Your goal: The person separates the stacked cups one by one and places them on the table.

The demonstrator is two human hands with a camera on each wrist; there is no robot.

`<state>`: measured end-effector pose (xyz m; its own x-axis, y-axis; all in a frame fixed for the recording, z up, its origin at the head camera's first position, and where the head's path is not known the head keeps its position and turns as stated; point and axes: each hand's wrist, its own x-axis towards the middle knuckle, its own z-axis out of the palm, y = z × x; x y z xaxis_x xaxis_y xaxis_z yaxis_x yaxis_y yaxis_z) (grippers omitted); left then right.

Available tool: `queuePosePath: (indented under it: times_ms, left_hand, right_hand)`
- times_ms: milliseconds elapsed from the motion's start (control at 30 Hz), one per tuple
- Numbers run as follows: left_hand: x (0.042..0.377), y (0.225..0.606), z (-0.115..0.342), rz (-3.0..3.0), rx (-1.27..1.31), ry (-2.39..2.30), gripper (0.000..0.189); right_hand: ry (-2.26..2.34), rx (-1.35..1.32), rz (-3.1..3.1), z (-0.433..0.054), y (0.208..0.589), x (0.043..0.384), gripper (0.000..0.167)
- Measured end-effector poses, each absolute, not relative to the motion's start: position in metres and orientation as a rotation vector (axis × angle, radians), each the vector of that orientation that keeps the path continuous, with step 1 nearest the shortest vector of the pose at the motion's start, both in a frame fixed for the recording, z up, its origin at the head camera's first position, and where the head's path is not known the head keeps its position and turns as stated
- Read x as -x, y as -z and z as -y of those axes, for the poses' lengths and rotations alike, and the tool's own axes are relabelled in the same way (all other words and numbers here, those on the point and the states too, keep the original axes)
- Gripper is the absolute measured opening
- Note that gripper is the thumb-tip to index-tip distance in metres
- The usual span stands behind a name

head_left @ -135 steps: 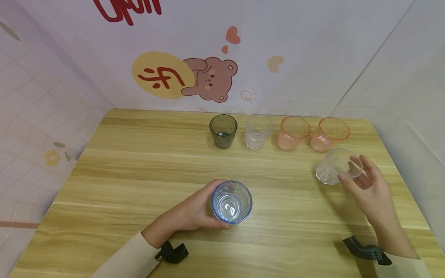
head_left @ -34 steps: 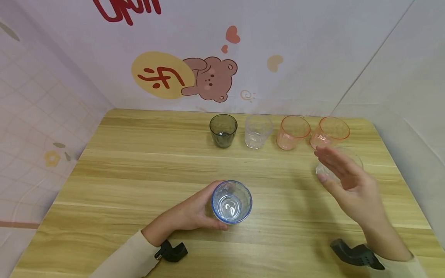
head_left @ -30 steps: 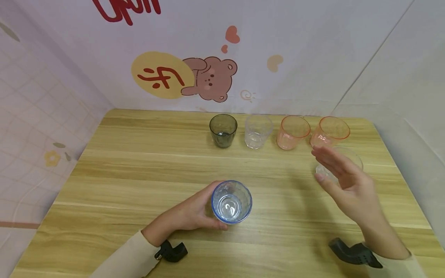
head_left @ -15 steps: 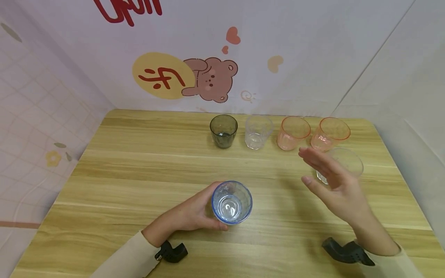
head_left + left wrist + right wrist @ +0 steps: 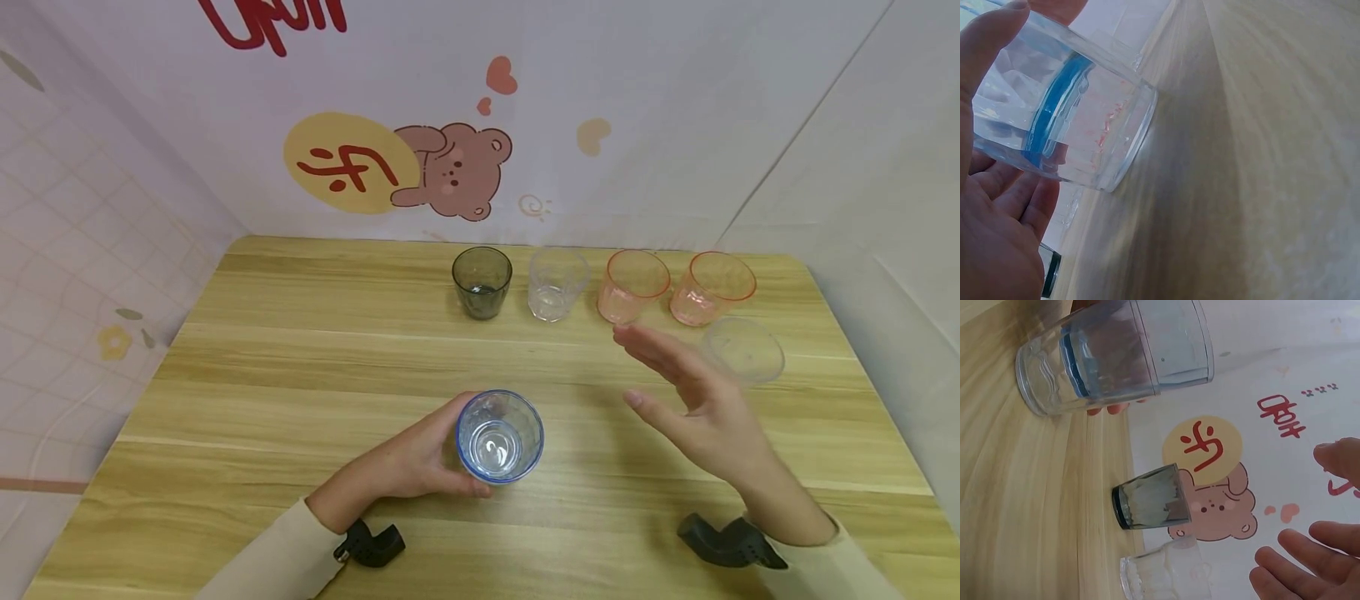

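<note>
My left hand (image 5: 423, 462) grips a blue-rimmed clear cup (image 5: 517, 437) upright near the middle of the table. From the side, in the right wrist view, it sits nested inside a clear outer cup (image 5: 1041, 369), with a blue band showing through the wall. My right hand (image 5: 697, 408) hovers over the table to the right of it, fingers extended, thumb apart, nothing between them. Just behind that hand stands a clear cup (image 5: 753, 350), its lower part hidden by the hand.
Along the back edge of the table (image 5: 300, 333) stand a smoky grey cup (image 5: 482, 287), another clear cup (image 5: 551, 300) and two pink cups, a left one (image 5: 622, 304) and a right one (image 5: 697, 304). A printed wall cloth (image 5: 675, 167) rises behind them.
My right hand has let go of the clear cup at the right and moved left, its fingers straightened. My left hand and the blue-rimmed cup have stayed in place.
</note>
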<state>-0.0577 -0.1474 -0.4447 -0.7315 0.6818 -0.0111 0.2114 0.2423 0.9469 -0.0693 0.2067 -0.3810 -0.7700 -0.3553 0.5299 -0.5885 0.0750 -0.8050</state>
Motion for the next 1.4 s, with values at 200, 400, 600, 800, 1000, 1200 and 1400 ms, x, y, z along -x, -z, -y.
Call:
queuePosePath:
  times_ms: [200,400,600,800,1000,1200,1400]
  left_hand:
    - [0.057,0.444,0.148,-2.101,-0.813,-1.492,0.1]
    - [0.056,0.443,0.148,-2.096,-0.795,-1.493,0.1]
    - [0.056,0.443,0.148,-2.096,-0.792,-1.488,0.1]
    - [0.056,0.444,0.148,-2.093,-0.785,-1.488,0.1]
    - [0.057,0.445,0.148,-2.098,-0.804,-1.492,0.099]
    - [0.058,0.445,0.148,-2.105,-0.808,-1.489,0.099]
    - [0.057,0.447,0.148,-2.101,-0.813,-1.497,0.099]
  right_hand:
    - [-1.722,-0.977,2.208,-0.197,0.38,0.07,0.076]
    - [-1.679,-1.009,2.233,-0.19,0.379,0.072,0.077]
    - [-1.655,-1.027,2.253,-0.184,0.38,0.071,0.079]
    - [-1.654,-1.064,2.266,-0.179,0.382,0.072,0.078]
    - [-1.637,-1.044,2.356,-0.175,0.382,0.071,0.078]
    - [-1.6,-1.073,2.374,-0.171,0.383,0.071,0.077]
    - [-1.562,-1.115,2.384,-0.167,0.385,0.069,0.074]
